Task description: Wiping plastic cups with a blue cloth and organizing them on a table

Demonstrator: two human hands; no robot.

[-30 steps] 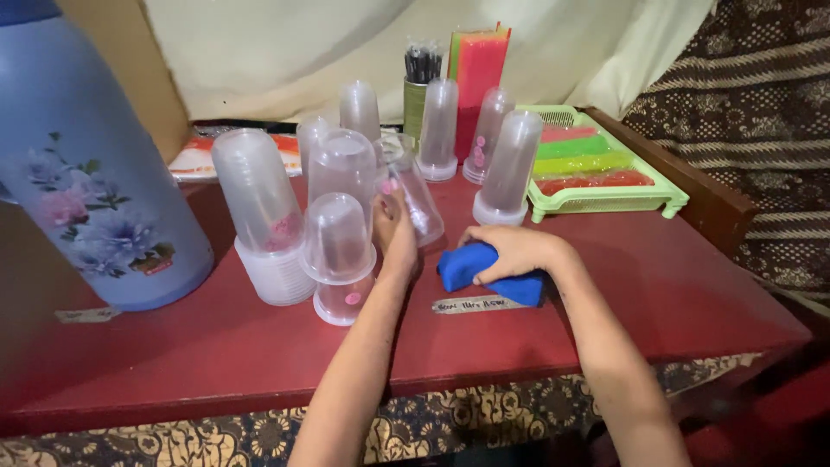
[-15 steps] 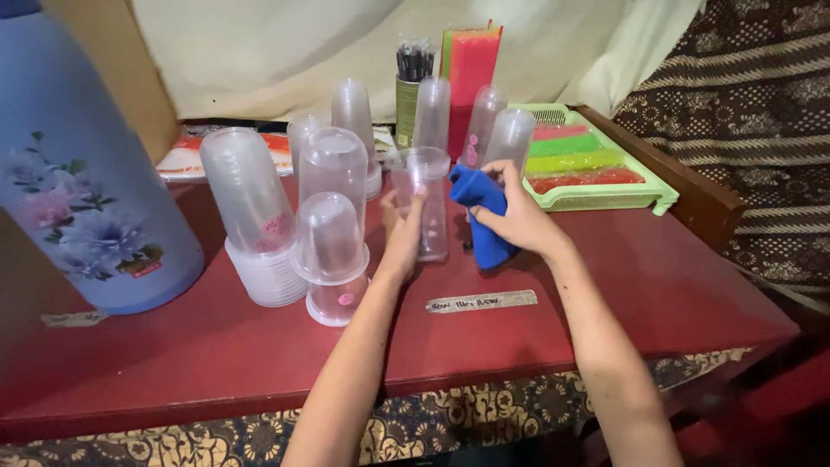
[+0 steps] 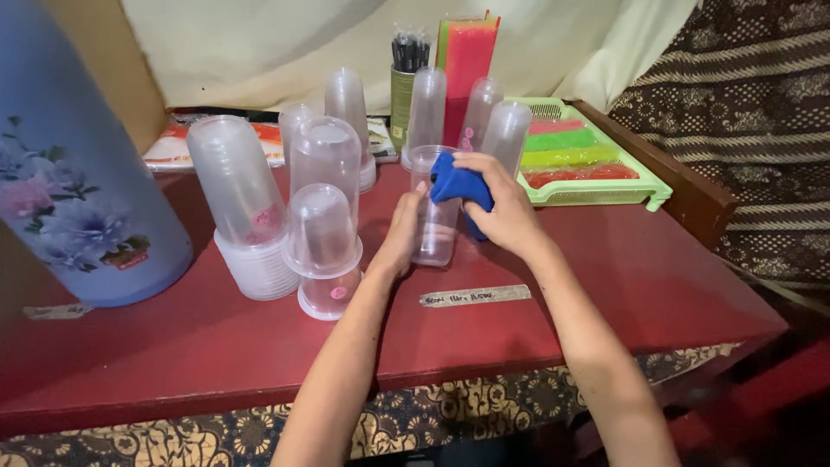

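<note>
My left hand (image 3: pixel 401 232) grips a clear plastic cup (image 3: pixel 432 233) that stands upright on the red table (image 3: pixel 605 285). My right hand (image 3: pixel 503 207) holds a blue cloth (image 3: pixel 456 184) pressed against the cup's rim. Stacks of upside-down clear plastic cups (image 3: pixel 322 216) stand just left of my left hand, with taller stacks (image 3: pixel 506 138) behind the held cup.
A large blue flowered jug (image 3: pixel 69 190) stands at the far left. A green tray of coloured packets (image 3: pixel 579 160) lies at the right back. A tin of black straws (image 3: pixel 405 78) and a red-green pack (image 3: pixel 469 60) stand behind. A paper label strip (image 3: pixel 475 296) is stuck to the table.
My right hand lifted the blue cloth off the table and brought it up to the cup's rim. My left hand has stood the cup upright and holds it.
</note>
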